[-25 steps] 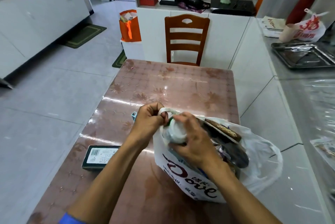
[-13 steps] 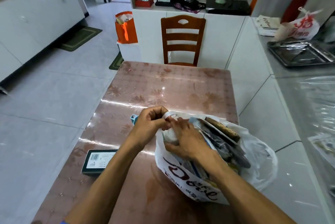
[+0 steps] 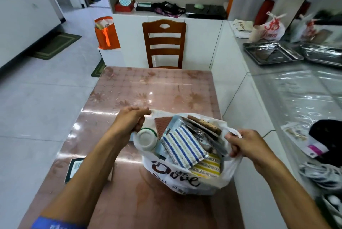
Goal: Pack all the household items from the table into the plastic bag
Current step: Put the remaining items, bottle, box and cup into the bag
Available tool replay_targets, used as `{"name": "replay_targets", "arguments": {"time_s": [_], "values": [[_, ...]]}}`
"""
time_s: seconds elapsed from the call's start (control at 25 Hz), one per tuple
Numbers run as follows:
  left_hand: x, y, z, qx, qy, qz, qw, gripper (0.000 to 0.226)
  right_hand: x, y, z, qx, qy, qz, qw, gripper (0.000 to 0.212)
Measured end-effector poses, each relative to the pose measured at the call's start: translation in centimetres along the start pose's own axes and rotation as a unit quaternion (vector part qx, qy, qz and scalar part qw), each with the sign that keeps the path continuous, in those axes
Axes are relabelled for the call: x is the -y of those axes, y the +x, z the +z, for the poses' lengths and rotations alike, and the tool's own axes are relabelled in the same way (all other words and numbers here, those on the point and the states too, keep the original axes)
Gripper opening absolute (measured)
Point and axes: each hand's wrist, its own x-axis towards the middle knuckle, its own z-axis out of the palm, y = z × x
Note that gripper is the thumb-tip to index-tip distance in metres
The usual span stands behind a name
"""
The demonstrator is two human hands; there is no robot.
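White plastic bag (image 3: 187, 178) sits packed on the table (image 3: 157, 88); my left hand (image 3: 129, 119) and right hand (image 3: 244, 142) each pinch a handle closed. Green box (image 3: 75, 167) lies outside, beside my left forearm, and could get forgotten. Overstuffed, the bag may spill.

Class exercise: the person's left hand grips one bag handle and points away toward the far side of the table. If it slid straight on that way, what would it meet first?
Probably nothing soon: beyond the left hand lies bare table, then the wooden chair at the far edge. Depth is uncertain.
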Motion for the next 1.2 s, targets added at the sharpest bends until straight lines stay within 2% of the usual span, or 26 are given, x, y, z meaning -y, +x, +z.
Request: {"name": "replay_targets", "arguments": {"time_s": [0.08,0.16,0.24,0.28,0.4,0.48,0.56,0.68,0.8,0.88,0.92,1.0,1.08,1.12,1.2], "values": [[-1.3,-0.5,0.4,-0.009,-0.091,0.03,0.995,0.02,2.8,-0.1,1.2,-0.001,0.136,-0.055,0.989,0.025],[-2.7,-1.7,0.5,-0.018,-0.161,0.067,0.984,0.022,6.2,-0.1,1.3,-0.013,0.18,-0.096,0.979,0.024],[-3.6,-2.6,-0.1,-0.016,-0.173,0.096,0.98,0.019,7.9,0.8,1.1,-0.023,0.231,-0.11,0.967,0.026],[-3.4,-3.0,-0.5,-0.01,-0.138,0.099,0.985,0.018,8.0,1.2,1.4,-0.022,0.233,-0.113,0.966,0.027],[-0.6,-3.9,-1.6,-0.021,-0.041,0.049,0.998,0.015,6.4,2.2,3.7,-0.01,0.104,-0.112,0.988,0.026],[1.8,-4.2,-3.3,-0.057,-0.04,0.014,0.997,0.014,5.6,2.5,5.2,-0.018,0.017,-0.115,0.993,0.025],[3.4,-4.2,-5.2,-0.09,-0.037,0.001,0.995,0.015,5.4,2.8,6.0,-0.033,-0.008,-0.124,0.992,0.028],[4.1,-4.2,-6.6,-0.085,-0.005,0.009,0.996,0.017,6.4,2.4,6.5,-0.05,-0.081,-0.128,0.987,0.026],[4.0,-4.2,-6.6,-0.084,-0.003,0.02,0.996,0.021,7.2,1.6,6.8,-0.108,-0.222,-0.138,0.959,0.027],[4.4,-4.1,-7.2,-0.118,-0.004,0.031,0.993,0.023,8.2,0.5,7.5,-0.163,-0.3,-0.191,0.92,0.036],[5.0,-3.9,-7.7,-0.145,0.002,0.035,0.989,0.02,8.9,-0.2,8.3,-0.171,-0.301,-0.236,0.908,0.039],[7.7,-2.9,-9.2,-0.19,0.072,0.028,0.979,0.01,10.2,-1.5,10.6,-0.137,-0.248,-0.325,0.902,0.038],[11.6,-1.4,-11.4,-0.182,0.228,-0.008,0.956,0.029,10.3,-2.5,13.1,-0.083,-0.199,-0.375,0.901,0.032],[14.0,-0.6,-12.9,-0.151,0.335,-0.033,0.93,0.045,10.2,-2.9,14.5,-0.058,-0.184,-0.382,0.904,0.029],[18.4,1.0,-15.7,-0.058,0.544,-0.082,0.833,0.075,9.4,-2.9,16.7,-0.021,-0.167,-0.376,0.911,0.023]]}}
